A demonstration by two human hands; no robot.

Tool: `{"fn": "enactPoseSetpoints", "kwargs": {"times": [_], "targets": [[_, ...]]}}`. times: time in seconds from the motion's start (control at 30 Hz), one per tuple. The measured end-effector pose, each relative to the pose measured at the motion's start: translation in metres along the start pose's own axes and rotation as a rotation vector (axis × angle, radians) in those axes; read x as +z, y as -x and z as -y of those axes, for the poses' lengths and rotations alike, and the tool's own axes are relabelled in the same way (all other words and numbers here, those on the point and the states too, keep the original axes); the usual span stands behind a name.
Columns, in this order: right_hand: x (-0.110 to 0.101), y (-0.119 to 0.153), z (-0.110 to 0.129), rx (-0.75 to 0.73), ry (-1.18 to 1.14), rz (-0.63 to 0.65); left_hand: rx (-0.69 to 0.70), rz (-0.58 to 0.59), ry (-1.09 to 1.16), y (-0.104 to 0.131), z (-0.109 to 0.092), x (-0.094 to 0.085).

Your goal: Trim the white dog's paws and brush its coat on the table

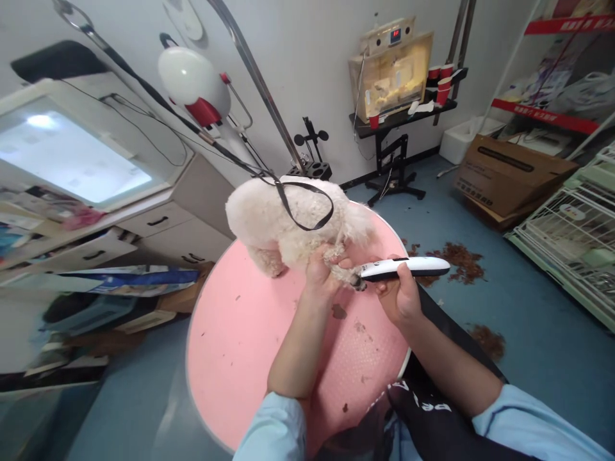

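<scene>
A fluffy cream-white dog point(298, 214) stands on a round pink table point(240, 358), a black strap loop point(307, 224) lying over its back. My left hand point(321, 272) is wrapped round one of its legs, and the dark-tipped paw point(358, 280) sticks out to the right. My right hand point(401, 298) holds a white and black clipper point(413, 266), thumb on its side. The clipper's left end touches or nearly touches the paw. Small brown tufts of hair point(339, 312) are scattered on the pink surface.
A metal pole point(259, 77) and a tool holder point(317, 169) rise behind the dog. At the left are cabinets point(158, 221). Brown hair piles point(456, 262) lie on the blue floor. A cardboard box point(509, 176) and wire cages point(576, 224) stand at the right.
</scene>
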State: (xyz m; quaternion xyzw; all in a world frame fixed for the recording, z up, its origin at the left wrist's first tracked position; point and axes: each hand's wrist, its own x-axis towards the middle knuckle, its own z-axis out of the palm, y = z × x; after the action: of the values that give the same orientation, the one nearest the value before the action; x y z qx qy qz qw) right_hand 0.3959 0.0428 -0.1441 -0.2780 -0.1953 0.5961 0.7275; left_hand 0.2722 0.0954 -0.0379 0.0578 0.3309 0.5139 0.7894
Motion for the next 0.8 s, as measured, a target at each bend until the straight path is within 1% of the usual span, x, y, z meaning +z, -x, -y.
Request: {"fn": "enactPoseSetpoints", "kwargs": {"times": [0.07,0.17,0.3,0.4,0.47,0.57,0.67,0.8], "targets": [[0.003,0.002,0.0,-0.025,0.014,0.019,0.014,-0.005,-0.01,0.001,0.0,0.0],[0.004,0.003,0.004,-0.058,0.04,0.095,0.028,-0.005,-0.028,0.003,0.0,0.0],[-0.004,0.008,0.011,-0.228,0.094,0.147,0.074,-0.042,-0.017,0.005,0.002,0.004],[-0.01,0.016,0.016,-0.273,0.224,0.202,0.109,-0.07,0.022,0.008,0.004,0.008],[-0.011,0.022,0.019,-0.301,0.276,0.192,0.138,-0.062,0.041,0.01,0.005,0.011],[-0.008,0.029,0.019,-0.372,0.293,0.151,0.198,-0.049,0.077,0.01,0.005,0.011],[-0.004,0.033,0.017,-0.402,0.283,0.176,0.229,-0.04,0.105,0.01,0.006,0.011],[0.001,0.035,0.014,-0.446,0.316,0.2,0.231,-0.025,0.09,0.009,0.008,0.01]]}}
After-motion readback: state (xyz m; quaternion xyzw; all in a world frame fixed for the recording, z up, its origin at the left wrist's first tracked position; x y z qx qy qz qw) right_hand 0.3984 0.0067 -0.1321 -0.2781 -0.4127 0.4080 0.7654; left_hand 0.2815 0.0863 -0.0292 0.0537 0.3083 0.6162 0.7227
